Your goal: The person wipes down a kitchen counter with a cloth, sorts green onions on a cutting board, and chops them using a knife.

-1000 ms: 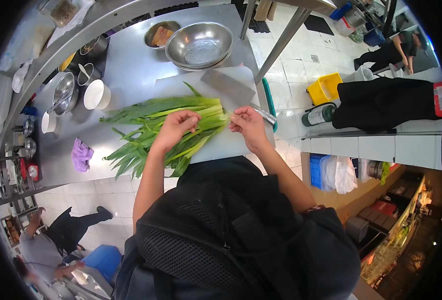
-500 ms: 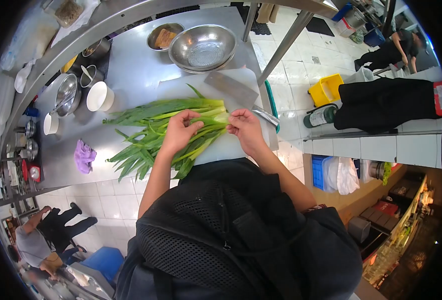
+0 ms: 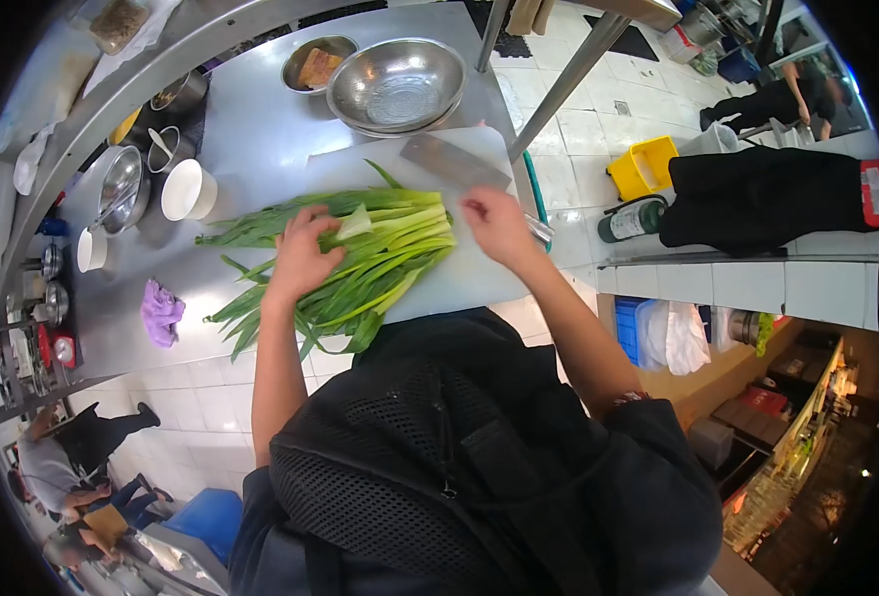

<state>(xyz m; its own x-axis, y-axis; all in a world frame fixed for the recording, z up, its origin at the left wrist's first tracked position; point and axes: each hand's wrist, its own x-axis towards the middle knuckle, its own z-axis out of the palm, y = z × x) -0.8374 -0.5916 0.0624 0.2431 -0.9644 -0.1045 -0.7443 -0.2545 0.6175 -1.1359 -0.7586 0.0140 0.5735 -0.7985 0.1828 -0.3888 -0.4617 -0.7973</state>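
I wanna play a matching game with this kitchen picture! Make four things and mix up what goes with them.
1. cleaver
2. cloth
3. leafy greens
4. tub

A. yellow
B. under the left hand
C. silvery, on the white board
D. purple and crumpled

Right pairs: 1-C, 2-D, 3-B, 4-A

Your steel table (image 3: 260,144) carries a white cutting board (image 3: 479,278) near its right end, under long green leafy stalks (image 3: 390,263) whose leaf ends reach past the board onto the metal. Beyond the board sit a large metal bowl (image 3: 397,84) and, just beside it, a smaller metal bowl (image 3: 289,74). Toward the left you have two white tubs (image 3: 189,190), a metal mixing bowl (image 3: 121,174), a metal pot (image 3: 185,149) and a crumpled purple cloth (image 3: 162,313).
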